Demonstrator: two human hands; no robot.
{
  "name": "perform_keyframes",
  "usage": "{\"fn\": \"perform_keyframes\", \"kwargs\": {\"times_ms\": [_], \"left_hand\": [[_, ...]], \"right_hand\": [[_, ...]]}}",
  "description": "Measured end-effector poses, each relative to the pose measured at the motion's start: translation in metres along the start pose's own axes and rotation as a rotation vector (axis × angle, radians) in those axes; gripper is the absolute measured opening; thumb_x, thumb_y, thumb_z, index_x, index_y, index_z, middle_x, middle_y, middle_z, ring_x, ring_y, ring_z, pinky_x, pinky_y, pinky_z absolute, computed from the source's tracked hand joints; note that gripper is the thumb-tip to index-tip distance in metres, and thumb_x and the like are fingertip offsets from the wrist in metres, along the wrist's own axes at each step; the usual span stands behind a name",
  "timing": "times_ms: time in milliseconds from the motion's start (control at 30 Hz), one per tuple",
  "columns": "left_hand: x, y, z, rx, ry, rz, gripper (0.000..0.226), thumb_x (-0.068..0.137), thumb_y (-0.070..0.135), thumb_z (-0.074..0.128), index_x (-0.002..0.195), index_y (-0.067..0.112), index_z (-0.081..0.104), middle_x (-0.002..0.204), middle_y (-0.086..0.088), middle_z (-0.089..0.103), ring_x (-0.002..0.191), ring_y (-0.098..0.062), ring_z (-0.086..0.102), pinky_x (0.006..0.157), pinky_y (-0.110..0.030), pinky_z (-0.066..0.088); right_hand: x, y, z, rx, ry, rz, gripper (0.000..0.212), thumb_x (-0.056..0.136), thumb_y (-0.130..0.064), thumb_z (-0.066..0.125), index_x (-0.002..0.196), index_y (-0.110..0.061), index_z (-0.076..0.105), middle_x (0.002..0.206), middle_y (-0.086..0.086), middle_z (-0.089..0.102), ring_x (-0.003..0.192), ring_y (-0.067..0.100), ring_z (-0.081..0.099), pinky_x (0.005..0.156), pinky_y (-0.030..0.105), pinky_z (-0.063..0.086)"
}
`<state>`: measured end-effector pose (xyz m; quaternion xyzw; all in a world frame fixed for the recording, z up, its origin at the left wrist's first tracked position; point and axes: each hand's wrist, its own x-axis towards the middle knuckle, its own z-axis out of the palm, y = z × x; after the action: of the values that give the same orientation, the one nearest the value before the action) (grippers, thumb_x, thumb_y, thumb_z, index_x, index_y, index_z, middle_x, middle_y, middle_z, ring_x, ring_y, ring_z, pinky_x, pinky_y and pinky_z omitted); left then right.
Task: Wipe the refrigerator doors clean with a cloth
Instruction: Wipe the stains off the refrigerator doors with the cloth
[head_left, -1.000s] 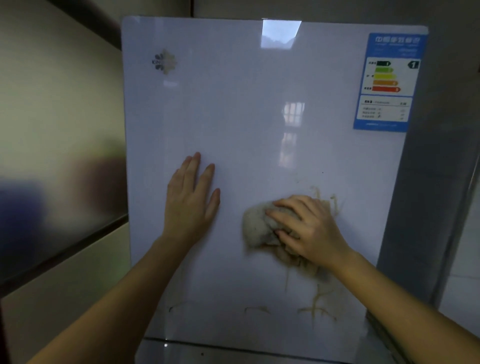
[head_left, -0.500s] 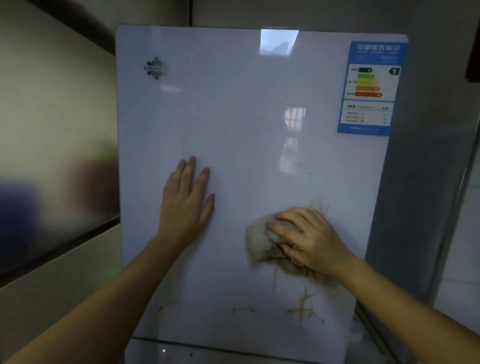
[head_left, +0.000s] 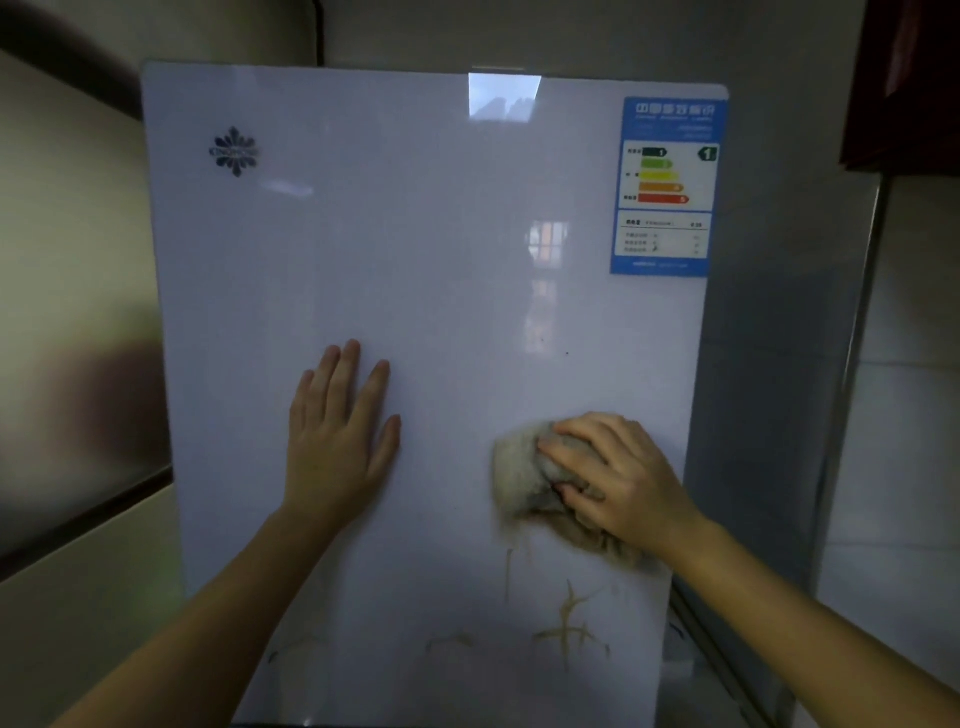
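Gripping cloth (head_left: 519, 480) near door (head_left: 415, 249) edge, right hand (head_left: 621, 475); left hand (head_left: 337, 441) flat mid-door

Dim, soft picture; window glare on door (head_left: 415, 312).

the room is dim. on the left a smooth cream wall panel (head_left: 67, 249) shows blurred, and a dark horizontal strip (head_left: 83, 518) slants across its lower part. above, a plain grey back wall (head_left: 571, 31) carries a thin dark vertical line (head_left: 319, 31). the corner of a dark red cabinet (head_left: 904, 83) hangs at the upper right. below it are pale white wall tiles (head_left: 909, 415), just beside a slim grey metal upright (head_left: 858, 332).
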<state>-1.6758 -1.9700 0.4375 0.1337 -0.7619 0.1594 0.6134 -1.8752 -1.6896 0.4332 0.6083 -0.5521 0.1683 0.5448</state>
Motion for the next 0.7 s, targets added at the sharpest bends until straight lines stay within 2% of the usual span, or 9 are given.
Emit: {"fn": "perform_keyframes", "kwargs": {"times_ms": [133, 300, 467, 567, 700], "left_hand": [[0.000, -0.001, 0.001, -0.002, 0.015, 0.006, 0.059, 0.099, 0.039, 0.045, 0.151, 0.012, 0.041, 0.162, -0.018, 0.029, 0.152, -0.036, 0.025, 0.122, -0.055, 0.024], [-0.002, 0.001, 0.003, -0.001, 0.031, -0.005, 0.059, 0.099, 0.038, 0.045, 0.151, 0.012, 0.040, 0.163, -0.018, 0.029, 0.152, -0.035, 0.024, 0.123, -0.054, 0.023], [-0.002, 0.006, 0.007, -0.005, 0.032, -0.036, 0.059, 0.098, 0.036, 0.045, 0.152, 0.012, 0.039, 0.163, -0.018, 0.027, 0.153, -0.034, 0.022, 0.124, -0.053, 0.021], [-0.003, 0.006, 0.006, -0.001, 0.015, -0.044, 0.059, 0.099, 0.036, 0.044, 0.153, 0.013, 0.038, 0.164, -0.018, 0.026, 0.153, -0.034, 0.022, 0.124, -0.052, 0.020], [-0.003, 0.005, 0.003, 0.011, 0.000, -0.040, 0.059, 0.099, 0.039, 0.042, 0.153, 0.014, 0.037, 0.164, -0.017, 0.027, 0.153, -0.034, 0.022, 0.124, -0.051, 0.020]], "right_hand": [[-0.002, 0.011, -0.010, -0.041, 0.020, 0.014, 0.042, 0.090, -0.024, 0.071, 0.131, -0.015, 0.067, 0.126, 0.011, 0.066, 0.111, 0.031, 0.060, 0.089, 0.044, 0.052], [0.034, 0.035, -0.036, -0.048, 0.128, 0.266, 0.043, 0.090, -0.026, 0.068, 0.131, -0.011, 0.068, 0.124, 0.011, 0.064, 0.113, 0.031, 0.056, 0.092, 0.049, 0.051], [0.079, 0.032, -0.036, 0.043, 0.245, 0.413, 0.046, 0.090, -0.023, 0.072, 0.135, -0.013, 0.064, 0.124, 0.008, 0.061, 0.115, 0.027, 0.052, 0.097, 0.040, 0.048], [0.080, 0.016, -0.020, 0.055, 0.179, 0.330, 0.047, 0.089, -0.023, 0.072, 0.134, -0.014, 0.064, 0.126, 0.009, 0.062, 0.116, 0.030, 0.053, 0.096, 0.046, 0.049], [0.044, -0.008, 0.001, -0.010, -0.017, -0.004, 0.045, 0.089, -0.026, 0.072, 0.132, -0.014, 0.067, 0.127, 0.011, 0.065, 0.114, 0.032, 0.057, 0.089, 0.042, 0.048]]}}
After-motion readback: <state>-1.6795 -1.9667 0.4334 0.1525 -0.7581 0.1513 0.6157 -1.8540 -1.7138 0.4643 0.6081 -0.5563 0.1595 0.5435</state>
